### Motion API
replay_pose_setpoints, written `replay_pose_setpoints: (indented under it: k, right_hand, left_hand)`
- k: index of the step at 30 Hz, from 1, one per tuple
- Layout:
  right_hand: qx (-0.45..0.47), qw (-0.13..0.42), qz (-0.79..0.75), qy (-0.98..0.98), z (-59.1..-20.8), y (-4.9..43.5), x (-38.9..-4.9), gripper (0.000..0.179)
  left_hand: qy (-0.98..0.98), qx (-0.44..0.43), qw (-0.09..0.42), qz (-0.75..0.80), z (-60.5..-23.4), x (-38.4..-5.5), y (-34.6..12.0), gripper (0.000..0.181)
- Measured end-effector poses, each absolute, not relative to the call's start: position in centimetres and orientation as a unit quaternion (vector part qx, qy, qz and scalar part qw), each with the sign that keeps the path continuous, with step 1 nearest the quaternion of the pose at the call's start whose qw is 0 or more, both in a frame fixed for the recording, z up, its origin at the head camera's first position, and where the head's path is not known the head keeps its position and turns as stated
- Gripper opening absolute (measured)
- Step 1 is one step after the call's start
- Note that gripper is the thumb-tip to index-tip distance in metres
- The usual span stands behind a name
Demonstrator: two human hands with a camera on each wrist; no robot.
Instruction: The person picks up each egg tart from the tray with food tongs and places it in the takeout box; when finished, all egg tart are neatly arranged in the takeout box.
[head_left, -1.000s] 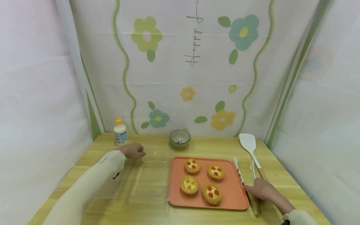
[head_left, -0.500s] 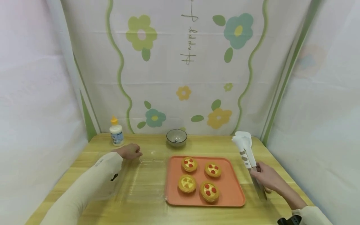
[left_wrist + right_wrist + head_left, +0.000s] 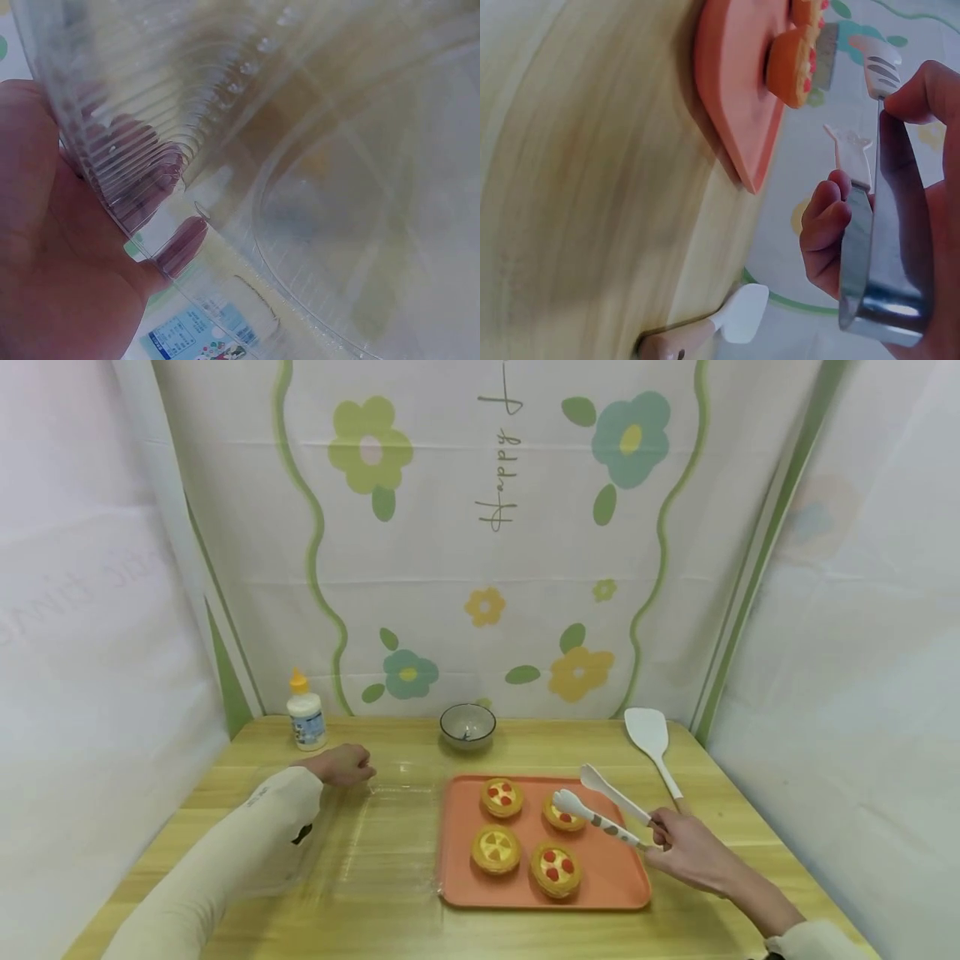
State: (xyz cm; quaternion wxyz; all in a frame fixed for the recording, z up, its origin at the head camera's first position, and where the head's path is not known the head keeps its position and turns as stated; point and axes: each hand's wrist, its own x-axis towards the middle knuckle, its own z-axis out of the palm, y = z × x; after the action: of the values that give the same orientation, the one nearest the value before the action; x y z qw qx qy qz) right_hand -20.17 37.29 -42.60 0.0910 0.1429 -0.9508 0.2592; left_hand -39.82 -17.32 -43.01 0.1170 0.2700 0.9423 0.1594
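My left hand grips the edge of a clear plastic box; in the left wrist view its fingers show through the ribbed plastic wall. My right hand holds a pair of tongs with metal handles and white tips, the arms spread apart. The tongs reach over the right part of an orange tray, and one tip overlaps a red-topped egg tart in the head view. Several tarts lie on the tray, one a yellow-topped tart.
A white spatula with a wooden handle lies at the right, behind my right hand. At the back stand a small glass bowl and a white bottle with a yellow cap. Fabric walls enclose the wooden table.
My right hand has lifted the tongs from beside the tray and swung them left over it, their arms now spread. My left hand stays at the box.
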Motion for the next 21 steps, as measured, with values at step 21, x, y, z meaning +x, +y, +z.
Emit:
replay_pose_setpoints:
  k: [21]
  right_hand:
    - [0.132,0.013,0.218,-0.967,-44.7,36.2,-20.7,0.026]
  left_hand:
    - [0.946,0.244,0.14,0.16,-42.9,-40.3,-17.1,0.029]
